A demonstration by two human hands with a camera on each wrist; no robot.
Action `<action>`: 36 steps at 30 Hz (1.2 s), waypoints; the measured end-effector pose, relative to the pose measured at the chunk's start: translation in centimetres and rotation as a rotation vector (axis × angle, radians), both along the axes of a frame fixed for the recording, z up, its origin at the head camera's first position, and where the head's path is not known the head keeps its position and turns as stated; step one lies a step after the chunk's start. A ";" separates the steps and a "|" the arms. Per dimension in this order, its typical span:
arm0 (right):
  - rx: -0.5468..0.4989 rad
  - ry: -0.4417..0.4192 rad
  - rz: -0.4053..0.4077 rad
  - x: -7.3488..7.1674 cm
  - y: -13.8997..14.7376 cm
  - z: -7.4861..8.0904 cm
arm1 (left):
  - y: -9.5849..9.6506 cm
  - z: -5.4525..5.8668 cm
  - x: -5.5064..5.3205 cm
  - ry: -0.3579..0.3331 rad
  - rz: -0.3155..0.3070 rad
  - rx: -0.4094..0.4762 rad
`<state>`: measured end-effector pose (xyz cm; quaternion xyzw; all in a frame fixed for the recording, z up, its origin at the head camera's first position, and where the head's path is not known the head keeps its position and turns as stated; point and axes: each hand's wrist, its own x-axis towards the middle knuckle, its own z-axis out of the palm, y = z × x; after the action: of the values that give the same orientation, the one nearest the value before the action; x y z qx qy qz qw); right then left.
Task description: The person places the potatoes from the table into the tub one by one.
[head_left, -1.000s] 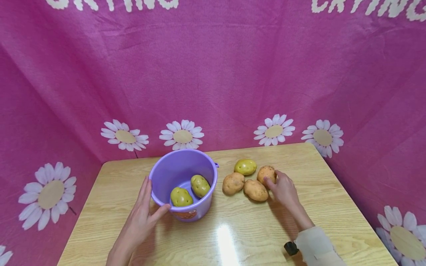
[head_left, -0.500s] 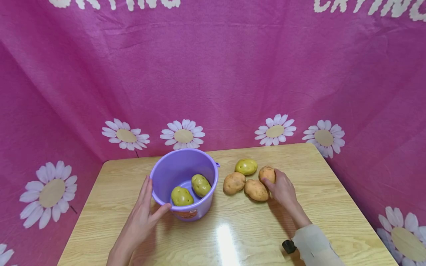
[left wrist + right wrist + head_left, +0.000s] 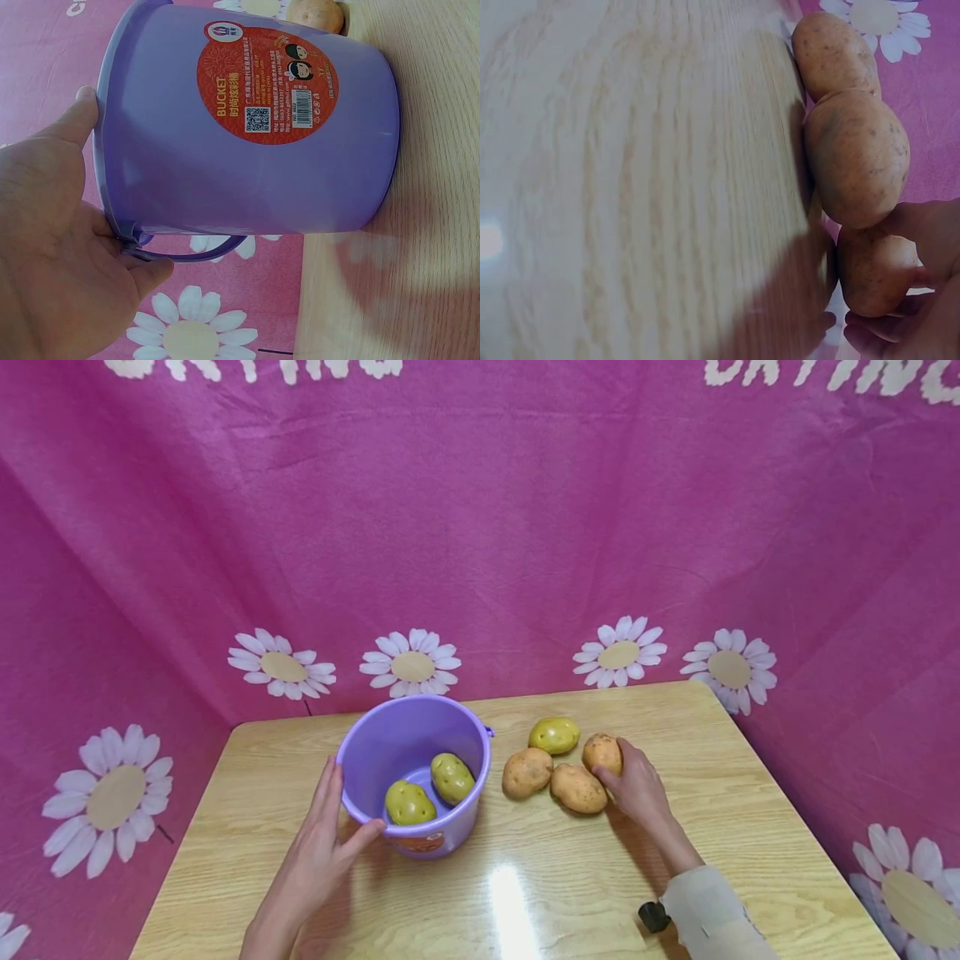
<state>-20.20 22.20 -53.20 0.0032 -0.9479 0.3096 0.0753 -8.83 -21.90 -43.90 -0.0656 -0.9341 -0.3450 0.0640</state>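
A purple bucket (image 3: pixel 442 839) stands at the centre left, with two greenish potatoes (image 3: pixel 410 802) inside. My left hand (image 3: pixel 318 847) holds its near-left rim, thumb at the front and fingers along the side. In the left wrist view, fingertips touch the bucket's handle (image 3: pixel 202 255). To the right, my right hand (image 3: pixel 637 785) grips a brown potato (image 3: pixel 602 752) between thumb and fingers, on or close to the table. Beside it lie a front brown potato (image 3: pixel 578 789), a left brown potato (image 3: pixel 527 773) and a yellow-green potato (image 3: pixel 554 736).
The wooden table (image 3: pixel 600 885) has its back edge against a pink cloth (image 3: pixel 480 543) printed with white daisies. Cloth also hangs along both sides. A dark small object (image 3: pixel 654 917) shows at the right wrist.
The right hand's hold on the brown potato has shifted very slightly. The left hand, the bucket and the other potatoes stay in place.
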 end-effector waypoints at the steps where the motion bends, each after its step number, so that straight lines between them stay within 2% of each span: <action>1: -0.001 0.007 0.007 0.0 0.0 0.0 | 0.0 0.0 0.0 0.002 0.001 -0.001; 9: -0.018 0.051 0.035 -0.1 0.3 -0.6 | 0.0 -0.2 0.1 0.035 -0.004 0.000; 22: -0.019 0.079 0.033 -0.3 0.4 -0.9 | 0.0 -0.4 0.0 0.040 0.001 -0.004; 28: -0.060 0.053 0.023 -0.4 0.6 -0.2 | 0.0 -0.4 0.0 0.034 0.004 -0.009; 36: -0.093 0.090 0.027 -0.6 0.9 1.9 | 0.0 -0.3 0.1 0.033 -0.001 0.001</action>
<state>-20.81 23.14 -51.28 0.0263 -0.9281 0.3536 0.1136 -8.76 -21.92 -44.16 -0.0718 -0.9327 -0.3444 0.0795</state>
